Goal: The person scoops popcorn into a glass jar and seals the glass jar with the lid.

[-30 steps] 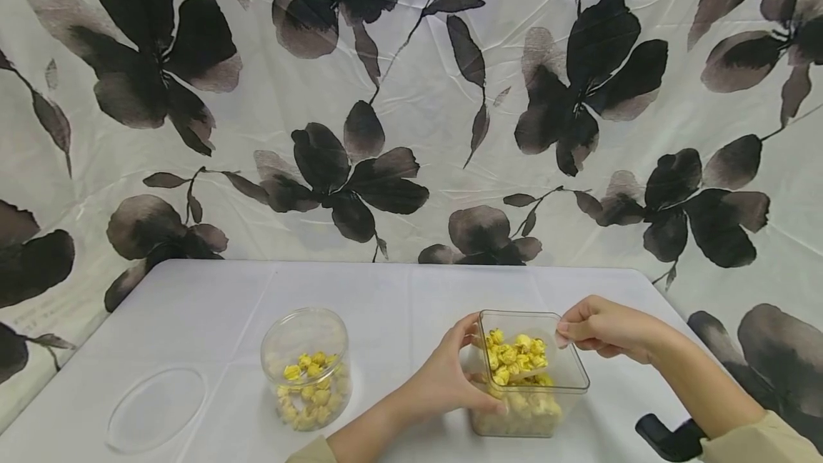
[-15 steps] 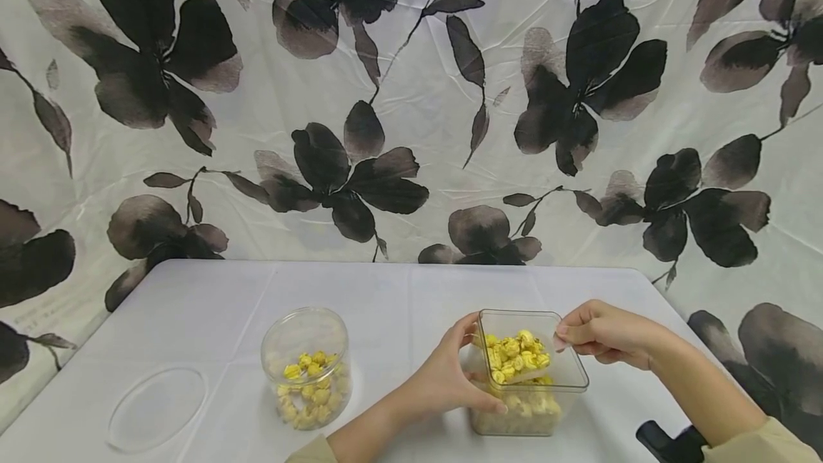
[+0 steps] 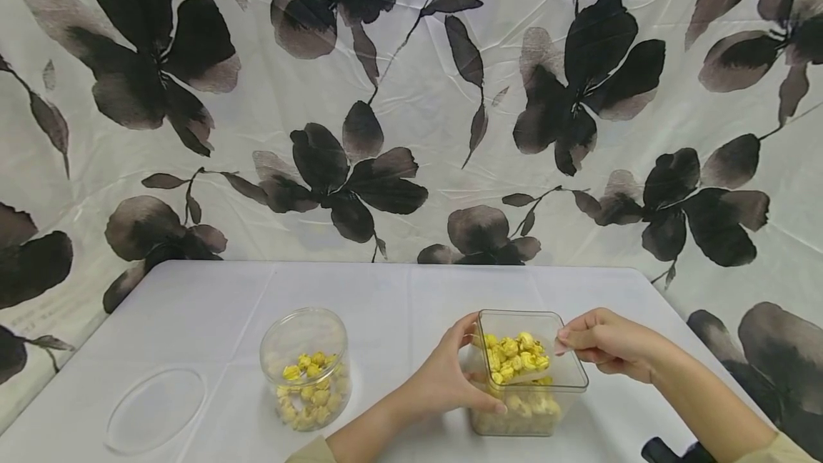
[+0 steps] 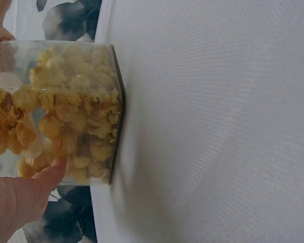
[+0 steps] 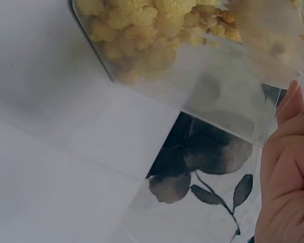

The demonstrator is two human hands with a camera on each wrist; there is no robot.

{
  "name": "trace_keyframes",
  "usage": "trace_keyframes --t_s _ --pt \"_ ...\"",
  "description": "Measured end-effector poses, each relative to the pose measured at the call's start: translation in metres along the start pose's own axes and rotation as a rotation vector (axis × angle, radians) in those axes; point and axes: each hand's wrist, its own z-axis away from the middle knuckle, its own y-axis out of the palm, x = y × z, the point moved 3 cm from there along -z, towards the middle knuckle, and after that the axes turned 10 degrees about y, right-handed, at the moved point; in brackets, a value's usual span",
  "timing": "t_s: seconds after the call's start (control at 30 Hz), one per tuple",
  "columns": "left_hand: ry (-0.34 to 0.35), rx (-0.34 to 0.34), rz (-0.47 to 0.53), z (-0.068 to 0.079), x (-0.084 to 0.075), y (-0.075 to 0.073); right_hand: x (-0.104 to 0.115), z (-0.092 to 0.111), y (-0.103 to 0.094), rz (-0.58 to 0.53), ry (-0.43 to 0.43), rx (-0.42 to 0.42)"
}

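Note:
A clear square container (image 3: 575,406) of yellow popcorn (image 3: 514,357) stands on the right part of the table. My left hand (image 3: 444,381) grips its left side, thumb across the front and fingers round the back; in the left wrist view the thumb (image 4: 53,174) lies against the clear wall. Over the container's right rim, my right hand (image 3: 607,341) pinches the handle of a pale, translucent scoop (image 5: 268,45). The scoop's bowl sits inside the container, heaped with popcorn, its lower edge showing under the heap in the head view.
Left of my left arm stands a round clear jar (image 3: 305,345), open at the top and partly filled with popcorn. A clear round lid (image 3: 156,409) lies flat at the table's left. A floral cloth (image 3: 411,106) hangs behind the white table (image 3: 392,306).
The scoop's heap of popcorn has shifted and levelled inside the container. My right hand has sunk slightly, with its wrist moving right and down. The left hand keeps its hold.

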Motion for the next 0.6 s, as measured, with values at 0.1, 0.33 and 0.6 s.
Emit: trace_keyframes --t_s 0.1,0.33,0.6 --pt "-0.001 -0.002 -0.004 0.0004 0.0005 -0.0003 -0.0005 -0.0001 -0.0003 -0.008 0.005 -0.004" --pt "-0.010 -0.008 -0.017 0.0009 -0.0003 -0.0006 -0.0002 0.0017 -0.0035 -0.017 0.007 -0.016" --pt "-0.001 -0.002 -0.007 -0.0001 -0.0002 0.0002 -0.0029 0.0014 -0.0015 -0.017 -0.019 0.042"
